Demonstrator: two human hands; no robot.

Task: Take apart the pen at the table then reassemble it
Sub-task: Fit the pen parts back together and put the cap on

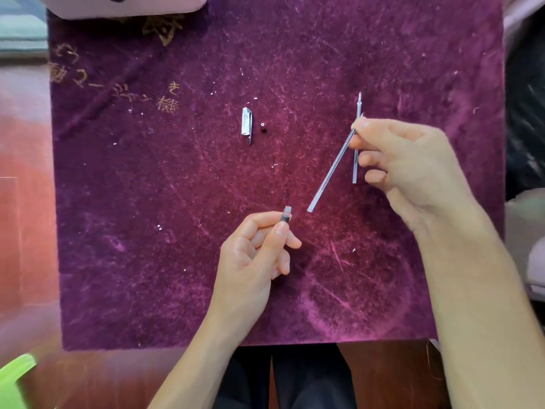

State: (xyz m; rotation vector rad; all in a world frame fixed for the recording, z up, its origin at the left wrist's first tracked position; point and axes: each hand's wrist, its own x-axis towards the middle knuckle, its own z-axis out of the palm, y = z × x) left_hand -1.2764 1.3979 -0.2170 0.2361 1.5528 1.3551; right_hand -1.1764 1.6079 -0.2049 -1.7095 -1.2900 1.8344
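My left hand (259, 249) holds a short dark grip section (285, 217) with a threaded grey end that points up and to the right. My right hand (410, 169) pinches a long thin grey tube (330, 172) that slants down-left, its lower end a short gap from the grip section. A second thin refill (357, 134) with a pointed tip stands nearly vertical beside the right hand's fingers; whether it rests on the cloth or is held I cannot tell. The clear pen cap (246, 123) with its clip lies on the purple cloth, two tiny round parts (263, 127) beside it.
A purple velvet cloth (177, 231) with gold embroidery at its far left covers the table. A pink-white object (124, 4) sits at the far edge. Reddish wood floor shows at left, a green item (14, 379) at the bottom left corner.
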